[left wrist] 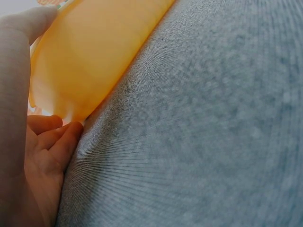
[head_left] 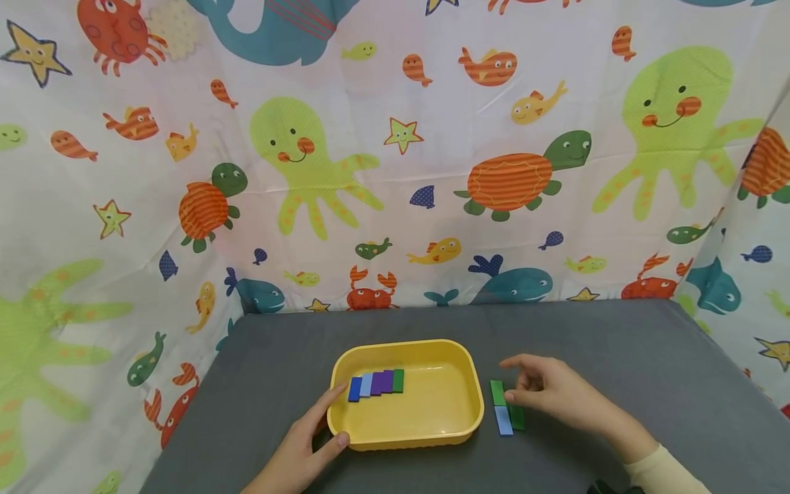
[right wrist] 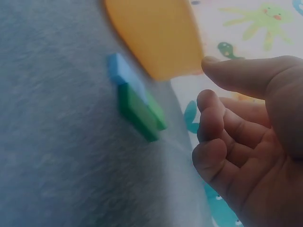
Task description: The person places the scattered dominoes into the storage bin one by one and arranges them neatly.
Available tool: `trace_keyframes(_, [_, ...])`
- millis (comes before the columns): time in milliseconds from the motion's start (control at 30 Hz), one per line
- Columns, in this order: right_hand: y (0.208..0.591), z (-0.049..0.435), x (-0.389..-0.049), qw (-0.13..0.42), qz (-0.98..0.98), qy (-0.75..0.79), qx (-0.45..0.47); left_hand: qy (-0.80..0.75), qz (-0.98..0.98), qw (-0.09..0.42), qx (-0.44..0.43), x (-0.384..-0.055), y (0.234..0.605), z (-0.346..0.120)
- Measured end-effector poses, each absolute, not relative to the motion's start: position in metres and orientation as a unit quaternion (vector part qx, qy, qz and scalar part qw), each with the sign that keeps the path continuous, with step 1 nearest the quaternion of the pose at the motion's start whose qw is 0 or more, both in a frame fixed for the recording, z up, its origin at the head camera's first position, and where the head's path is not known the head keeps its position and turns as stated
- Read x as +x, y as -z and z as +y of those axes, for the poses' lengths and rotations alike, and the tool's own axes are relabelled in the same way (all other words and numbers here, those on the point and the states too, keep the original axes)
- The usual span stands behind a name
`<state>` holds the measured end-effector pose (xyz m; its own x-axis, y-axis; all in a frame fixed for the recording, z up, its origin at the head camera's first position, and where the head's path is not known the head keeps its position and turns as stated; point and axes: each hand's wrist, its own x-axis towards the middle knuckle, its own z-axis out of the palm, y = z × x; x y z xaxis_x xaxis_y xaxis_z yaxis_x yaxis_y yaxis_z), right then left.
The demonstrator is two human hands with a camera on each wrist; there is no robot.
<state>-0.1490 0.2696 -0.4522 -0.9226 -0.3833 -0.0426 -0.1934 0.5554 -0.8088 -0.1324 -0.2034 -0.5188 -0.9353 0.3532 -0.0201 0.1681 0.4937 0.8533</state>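
Green tile [head_left: 497, 393], light-blue tile [head_left: 503, 421] end to end right of yellow tray [head_left: 432, 412], long axes front-to-back. My right hand [head_left: 555, 391] nearer, just right of them, thumb and forefinger parted, empty; my left hand [head_left: 301, 444] grips tray's left end.

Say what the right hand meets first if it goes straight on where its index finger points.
Likely the right rim of the yellow tray. Height is unclear: held low, the right hand might brush the far green block first; held high, it could pass over the rim.
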Motion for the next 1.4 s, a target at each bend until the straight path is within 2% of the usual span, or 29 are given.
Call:
trace_keyframes(600, [0.475,0.280,-0.141,0.137,0.871,0.443,-0.161,-0.480,0.858,0.093,0.159,-0.133,0.520,-0.205])
trace_keyframes(1400, [0.486,0.280,-0.142,0.140,0.865,0.444,-0.186,-0.486,0.853,0.099,0.160,-0.133,0.520,-0.207])
